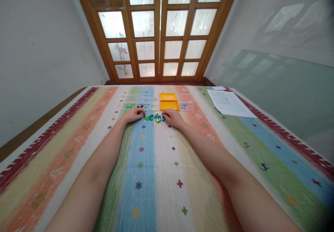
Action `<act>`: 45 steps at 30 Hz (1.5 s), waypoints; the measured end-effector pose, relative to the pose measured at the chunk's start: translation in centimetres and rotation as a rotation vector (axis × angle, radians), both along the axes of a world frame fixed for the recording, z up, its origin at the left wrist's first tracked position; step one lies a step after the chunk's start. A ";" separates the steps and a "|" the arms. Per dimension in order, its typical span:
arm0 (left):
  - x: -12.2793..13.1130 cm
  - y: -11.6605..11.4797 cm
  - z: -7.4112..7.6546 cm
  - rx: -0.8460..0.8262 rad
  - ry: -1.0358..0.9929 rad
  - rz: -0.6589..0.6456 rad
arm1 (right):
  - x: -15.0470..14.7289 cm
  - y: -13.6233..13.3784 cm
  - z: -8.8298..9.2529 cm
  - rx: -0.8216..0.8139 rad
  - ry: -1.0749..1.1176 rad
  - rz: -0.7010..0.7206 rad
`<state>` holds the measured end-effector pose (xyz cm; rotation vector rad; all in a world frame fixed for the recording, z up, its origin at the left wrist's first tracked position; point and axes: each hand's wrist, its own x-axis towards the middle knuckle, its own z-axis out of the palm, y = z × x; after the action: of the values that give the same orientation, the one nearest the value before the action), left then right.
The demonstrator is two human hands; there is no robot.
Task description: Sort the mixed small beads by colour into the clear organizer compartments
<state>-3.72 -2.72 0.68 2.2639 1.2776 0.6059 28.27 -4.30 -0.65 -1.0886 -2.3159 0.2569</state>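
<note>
A small heap of mixed green, blue, white, yellow and dark pieces lies on the striped cloth between my hands. My left hand rests at the heap's left edge, its fingers curled and closed. At the right edge, my right hand has thumb and fingers drawn together over the pieces. Whatever either hand pinches is too small to make out. Just beyond are clear compartments holding green pieces, dark red pieces, a few yellow pieces and blue pieces. An open orange-yellow box stands behind my right hand.
The striped, patterned tablecloth covers the table. Printed white paper sheets lie at the far right. Wooden doors with glass panes stand behind the table's far edge, with a wall on each side. A glass panel leans along the right.
</note>
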 end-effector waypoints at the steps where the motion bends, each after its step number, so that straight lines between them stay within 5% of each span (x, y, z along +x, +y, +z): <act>1: 0.1 0.0 0.0 0.000 0.009 -0.013 | 0.0 0.0 0.0 0.001 0.000 0.000; 9: 0.4 0.3 -0.6 -0.003 -0.047 -0.008 | 0.0 0.0 0.1 -0.002 -0.008 0.002; 19: 0.3 1.3 -2.0 0.022 -0.412 0.245 | 0.0 -0.2 0.3 -0.012 -0.009 -0.001; 32: 0.9 2.0 -1.9 0.039 -0.615 0.458 | 0.0 -0.3 0.4 -0.010 -0.008 -0.003; 45: 1.3 1.4 -2.2 0.095 -0.360 0.394 | -0.5 -1.0 0.6 0.061 -0.025 0.096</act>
<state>-2.47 -1.34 -1.54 1.8628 1.5342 1.1762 27.74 -5.27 -0.03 -0.9580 -2.3856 0.2082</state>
